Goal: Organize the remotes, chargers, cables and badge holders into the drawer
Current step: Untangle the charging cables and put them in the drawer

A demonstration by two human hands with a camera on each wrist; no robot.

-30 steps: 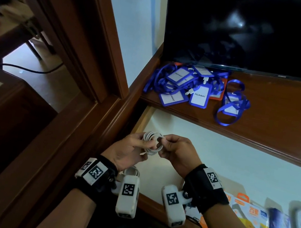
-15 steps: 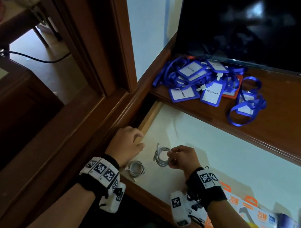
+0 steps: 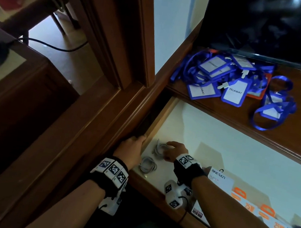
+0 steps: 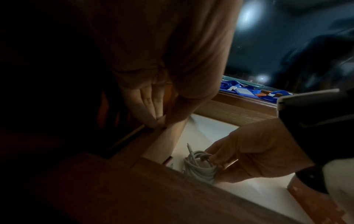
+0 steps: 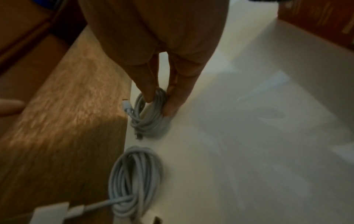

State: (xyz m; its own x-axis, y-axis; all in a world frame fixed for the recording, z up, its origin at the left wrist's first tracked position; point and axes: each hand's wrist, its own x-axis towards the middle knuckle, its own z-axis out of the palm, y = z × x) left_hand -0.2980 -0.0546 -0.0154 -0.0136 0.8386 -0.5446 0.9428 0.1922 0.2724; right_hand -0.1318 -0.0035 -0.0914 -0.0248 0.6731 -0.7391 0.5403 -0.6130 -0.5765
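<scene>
The drawer [image 3: 237,156] is pulled out, its white floor showing. My right hand [image 3: 167,149] pinches a coiled white cable [image 3: 159,148] that lies on the floor by the left wall; the right wrist view shows finger and thumb around the coil [image 5: 151,115]. A second coiled cable [image 3: 147,166] lies just nearer to me [image 5: 136,178]. My left hand [image 3: 138,139] grips the top of the drawer's left side wall [image 3: 155,126], fingers outside and thumb inside [image 4: 159,119]. Blue badge holders [image 3: 233,87] with lanyards are heaped on the shelf above.
A white charger box [image 3: 220,180] and orange charger packs [image 3: 267,215] lie in the drawer by my right forearm. A dark TV screen [image 3: 276,25] stands behind the badge holders. A wooden door frame [image 3: 119,31] rises at the left.
A second ago both hands held the coil above the drawer. The left hand has moved to the drawer's side wall, and the right has lowered the coil to the floor.
</scene>
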